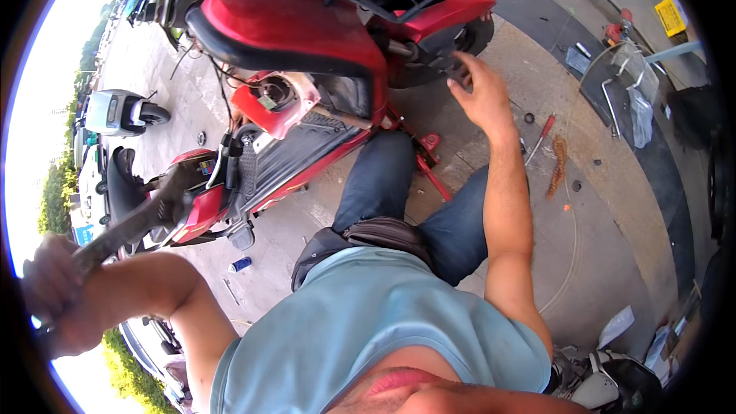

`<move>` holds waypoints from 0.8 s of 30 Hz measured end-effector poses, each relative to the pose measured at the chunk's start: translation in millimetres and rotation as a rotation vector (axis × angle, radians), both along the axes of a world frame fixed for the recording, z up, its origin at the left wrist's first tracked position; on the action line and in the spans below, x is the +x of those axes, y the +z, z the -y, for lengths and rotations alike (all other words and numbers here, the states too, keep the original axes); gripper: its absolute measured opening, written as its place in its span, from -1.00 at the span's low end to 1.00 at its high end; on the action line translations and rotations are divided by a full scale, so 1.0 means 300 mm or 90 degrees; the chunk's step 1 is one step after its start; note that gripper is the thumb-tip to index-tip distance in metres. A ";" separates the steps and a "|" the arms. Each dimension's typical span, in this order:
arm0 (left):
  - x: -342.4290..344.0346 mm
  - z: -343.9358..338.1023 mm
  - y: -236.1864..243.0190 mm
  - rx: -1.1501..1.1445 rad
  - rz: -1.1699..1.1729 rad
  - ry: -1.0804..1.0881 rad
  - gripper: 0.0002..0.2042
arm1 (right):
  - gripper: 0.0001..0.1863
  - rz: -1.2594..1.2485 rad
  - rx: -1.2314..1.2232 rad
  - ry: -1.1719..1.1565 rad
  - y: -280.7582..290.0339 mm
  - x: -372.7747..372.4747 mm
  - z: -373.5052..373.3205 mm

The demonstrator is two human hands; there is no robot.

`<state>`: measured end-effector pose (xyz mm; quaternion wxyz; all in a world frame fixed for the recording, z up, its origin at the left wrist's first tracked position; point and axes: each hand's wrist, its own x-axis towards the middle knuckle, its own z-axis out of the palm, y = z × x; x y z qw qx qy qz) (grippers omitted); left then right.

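Jutting from the left hand [57,291], the wrench [125,235] looks dark grey.

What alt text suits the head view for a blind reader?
A person's left hand holds up a metal wrench-like tool, while the right hand is partly open beside the wheel of a red scooter; contact is unclear. A red-handled screwdriver lies on the ground.

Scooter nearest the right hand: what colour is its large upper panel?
The upper panel is red; it shows best in the head view.
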<state>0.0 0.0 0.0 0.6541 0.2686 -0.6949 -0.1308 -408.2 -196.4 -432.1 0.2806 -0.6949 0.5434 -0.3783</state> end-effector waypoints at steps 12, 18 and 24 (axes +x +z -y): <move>0.029 -0.156 -0.489 0.128 -0.186 0.206 -0.41 | -0.51 -0.175 0.144 0.067 -0.312 -0.176 0.004; 0.025 -0.316 -0.545 0.111 -0.230 0.256 -0.47 | -0.60 0.165 0.140 -0.119 -0.342 -0.144 0.248; -0.046 -0.421 -0.525 0.082 -0.261 0.394 -0.48 | -0.64 0.513 0.364 -0.270 -0.514 -0.103 0.412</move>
